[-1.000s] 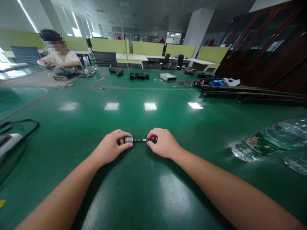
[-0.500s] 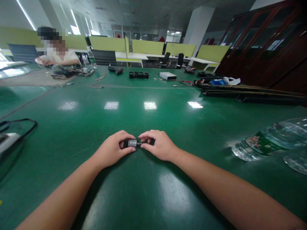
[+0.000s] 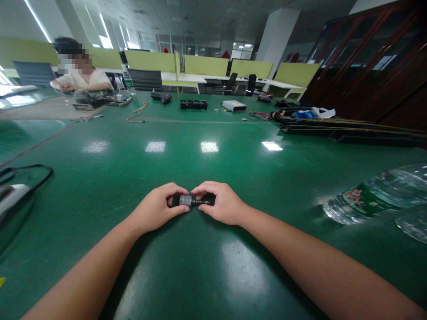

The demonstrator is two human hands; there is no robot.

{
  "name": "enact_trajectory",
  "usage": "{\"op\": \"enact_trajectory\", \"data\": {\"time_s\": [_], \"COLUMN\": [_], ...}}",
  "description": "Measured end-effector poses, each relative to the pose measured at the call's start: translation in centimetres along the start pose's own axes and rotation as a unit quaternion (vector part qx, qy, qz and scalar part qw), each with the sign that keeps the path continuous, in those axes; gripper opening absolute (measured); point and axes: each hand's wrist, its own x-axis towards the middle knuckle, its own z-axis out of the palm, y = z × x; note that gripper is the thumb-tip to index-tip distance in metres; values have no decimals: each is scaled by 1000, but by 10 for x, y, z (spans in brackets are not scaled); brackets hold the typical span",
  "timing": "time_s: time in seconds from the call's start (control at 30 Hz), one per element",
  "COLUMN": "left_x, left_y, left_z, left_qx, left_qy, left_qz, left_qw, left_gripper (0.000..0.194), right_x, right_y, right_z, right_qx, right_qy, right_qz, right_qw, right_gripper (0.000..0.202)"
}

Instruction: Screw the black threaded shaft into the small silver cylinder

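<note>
A small grey metal cylinder [image 3: 185,200] lies level just above or on the green tabletop, with a dark, threaded-looking shaft [image 3: 199,202] sticking out to the right. My left hand [image 3: 160,206] is closed around the cylinder, thumb at the near side and fingers at the far side. Curved around the shaft is my right hand [image 3: 223,202], its thumb and forefinger apart with the shaft showing between them. Whether a right fingertip touches the part is hard to tell.
Clear plastic water bottles [image 3: 370,200] lie at right. A black cable [image 3: 36,168] and a white object [image 3: 13,195] are at left. Across the green table [image 3: 187,155] are a power drill [image 3: 161,98], a black frame [image 3: 194,104], a white box [image 3: 234,106] and a seated person [image 3: 83,80].
My right thumb and forefinger have parted, baring more of the shaft. My left hand and the cylinder have shifted very slightly to the right in view.
</note>
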Motion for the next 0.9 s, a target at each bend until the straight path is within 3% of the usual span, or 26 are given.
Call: {"op": "enact_trajectory", "data": {"time_s": [0.23, 0.47, 0.9], "left_x": [0, 0, 1], "left_y": [0, 4, 5], "left_z": [0, 0, -1], "left_qx": [-8, -8, -12], "left_qy": [3, 4, 2], "left_qz": [0, -11, -10], "left_qw": [1000, 1000, 1000], "left_gripper": [29, 27, 27], "right_x": [2, 2, 2], "right_y": [2, 4, 1], "right_z": [0, 0, -3], "right_qx": [-94, -108, -97], "right_qy": [-15, -30, -21], "right_qz": [11, -17, 7], "right_qw": [995, 994, 995], "right_gripper": [15, 18, 16]}}
